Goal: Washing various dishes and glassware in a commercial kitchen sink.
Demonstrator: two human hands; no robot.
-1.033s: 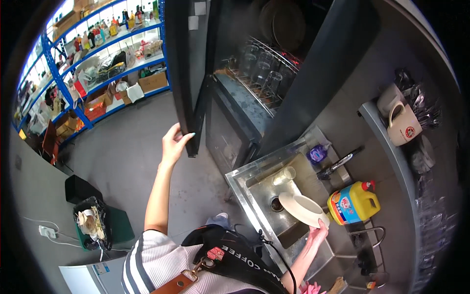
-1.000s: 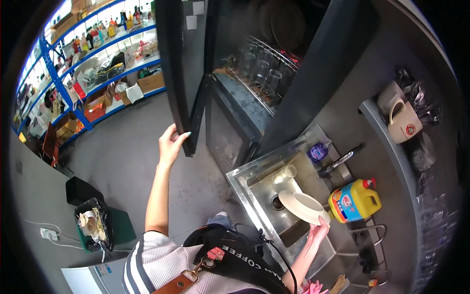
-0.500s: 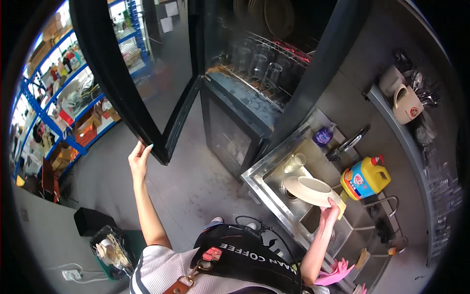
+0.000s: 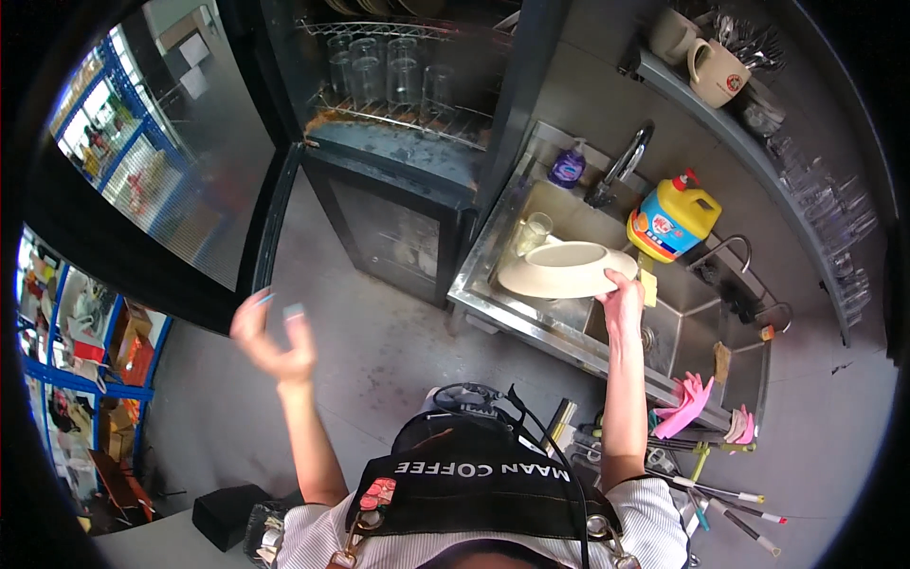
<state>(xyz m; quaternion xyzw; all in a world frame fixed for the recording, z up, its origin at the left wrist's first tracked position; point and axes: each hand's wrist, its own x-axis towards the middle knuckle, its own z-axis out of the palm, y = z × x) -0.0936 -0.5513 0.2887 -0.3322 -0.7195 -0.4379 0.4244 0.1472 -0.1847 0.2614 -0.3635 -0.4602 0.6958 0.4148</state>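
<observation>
An oval cream plate point(image 4: 536, 278) is in my right hand point(image 4: 623, 305), gripped at its right rim and tilted over the sink point(image 4: 474, 275). My left hand point(image 4: 275, 339) is raised with thumb and fingers apart, holding nothing. It is beside the lower corner of a black-framed glass door point(image 4: 254, 251); whether a fingertip still touches the frame I cannot tell. The door stands wide on a dark cabinet point(image 4: 384, 163), where clear glasses point(image 4: 402, 76) line a wire rack. Behind the plate, a glass point(image 4: 535, 230) rests in the sink. A yellow sponge point(image 4: 648, 288) shows next to my right hand.
A yellow pump jug point(image 4: 671, 220), a purple soap bottle point(image 4: 568, 165) and a faucet point(image 4: 624, 169) stand along the sink's back. Pink gloves point(image 4: 684, 406) hang at its front edge. A wall shelf point(image 4: 758, 152) carries mugs and glassware. Blue shelving point(image 4: 71, 377) is at far left.
My left hand has gone from pinching the door's corner to spread fingers. The door appears farther left as the view turned. My right hand still holds the plate over the sink.
</observation>
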